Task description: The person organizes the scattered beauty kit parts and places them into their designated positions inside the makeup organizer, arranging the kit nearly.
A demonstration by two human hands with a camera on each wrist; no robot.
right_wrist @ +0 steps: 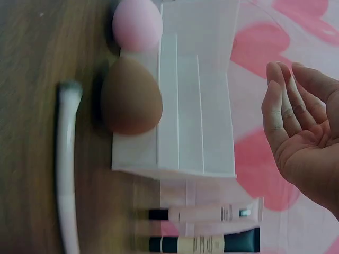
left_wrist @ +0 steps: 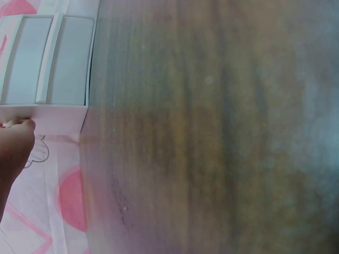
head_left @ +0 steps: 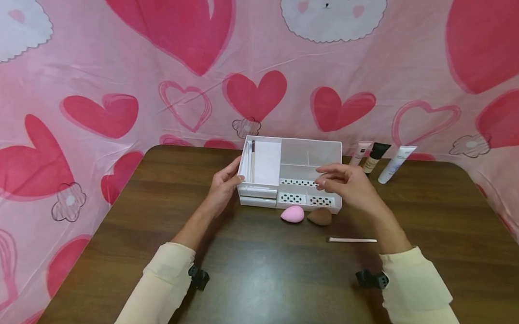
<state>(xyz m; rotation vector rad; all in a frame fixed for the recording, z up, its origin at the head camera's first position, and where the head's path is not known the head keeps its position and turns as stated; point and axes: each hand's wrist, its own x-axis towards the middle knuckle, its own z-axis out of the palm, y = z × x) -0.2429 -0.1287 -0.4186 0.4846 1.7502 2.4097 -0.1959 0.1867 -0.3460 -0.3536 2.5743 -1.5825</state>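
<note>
Left hand (head_left: 220,189) resting with straight fingers against the left end of the white organizer (head_left: 311,152) at the table's (head_left: 264,278) far edge; right hand (head_left: 347,184) hovering relaxed over its front, grasping nothing. One brush (head_left: 252,160) already inside; pink sponge (head_left: 292,214), brown sponge (head_left: 319,217) and white brush (head_left: 352,240) left out in front, tubes (head_left: 383,160) beside its right end

Looks like a home vanity setup

Heart-and-bunny pink sheet (head_left: 255,60) draped behind a wood table (head_left: 269,277), with makeup tubes (head_left: 374,158) and a white organizer (head_left: 291,172).

Left-wrist tabletop (left_wrist: 212,132) blurred; brush (right_wrist: 66,174) handle cropped
</note>
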